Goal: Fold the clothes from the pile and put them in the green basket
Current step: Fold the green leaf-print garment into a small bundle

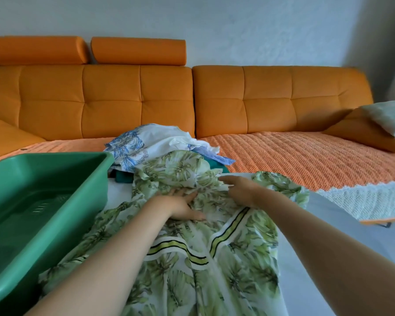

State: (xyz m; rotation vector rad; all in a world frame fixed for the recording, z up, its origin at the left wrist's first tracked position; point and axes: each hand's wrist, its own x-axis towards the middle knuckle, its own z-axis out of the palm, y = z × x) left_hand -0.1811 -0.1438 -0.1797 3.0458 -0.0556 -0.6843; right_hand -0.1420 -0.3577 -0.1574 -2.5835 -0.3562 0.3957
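A white garment with a green leaf print and yellow-black stripes (205, 267) lies spread on the white surface in front of me. My left hand (183, 205) rests flat on its upper part, fingers straight. My right hand (240, 190) lies on the cloth just to the right, fingers stretched toward the left. Behind the garment sits the pile (155, 144): a white piece with blue print on top, teal cloth under it. The green basket (43, 201) stands at the left, and nothing shows inside it.
An orange sofa (169, 96) runs across the back, its seat covered by an orange woven throw (306, 156). A pale cushion (390, 117) lies at the far right. The white surface (328, 236) extends to the right of the garment.
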